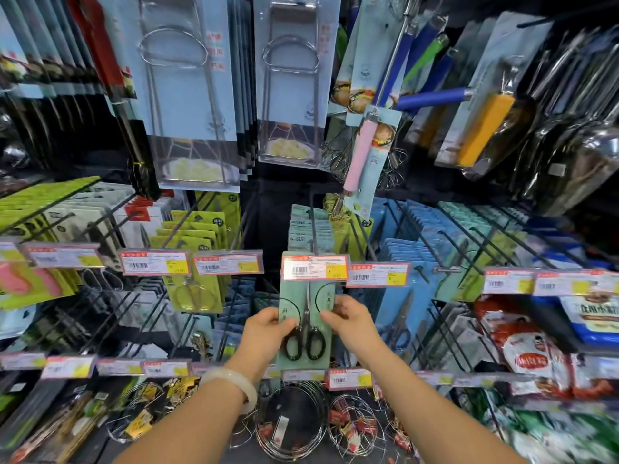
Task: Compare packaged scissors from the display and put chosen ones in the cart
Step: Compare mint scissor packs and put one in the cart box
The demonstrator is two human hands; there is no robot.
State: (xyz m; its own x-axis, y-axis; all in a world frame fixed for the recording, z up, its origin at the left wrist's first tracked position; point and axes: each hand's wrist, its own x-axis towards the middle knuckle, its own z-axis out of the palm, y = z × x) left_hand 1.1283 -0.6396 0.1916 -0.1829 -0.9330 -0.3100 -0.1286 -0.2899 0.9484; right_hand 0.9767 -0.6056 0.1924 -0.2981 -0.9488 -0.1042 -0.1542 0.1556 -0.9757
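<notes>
Hands: left [268, 324] | right [348, 318] | gripping scissors pack [303, 329] (upright)

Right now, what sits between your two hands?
In the head view, the pale green scissors pack: left hand pinches one edge, right hand the other, black-handled scissors between them.

Black-handled scissors [305, 333] on pale green card, upright, seemingly still hanging

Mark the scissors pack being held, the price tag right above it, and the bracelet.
scissors pack [303, 361]: head view, bare green card below the black handles.
price tag [315, 267]: head view, middle of the label.
bracelet [234, 383]: head view, white band on the left wrist.
</notes>
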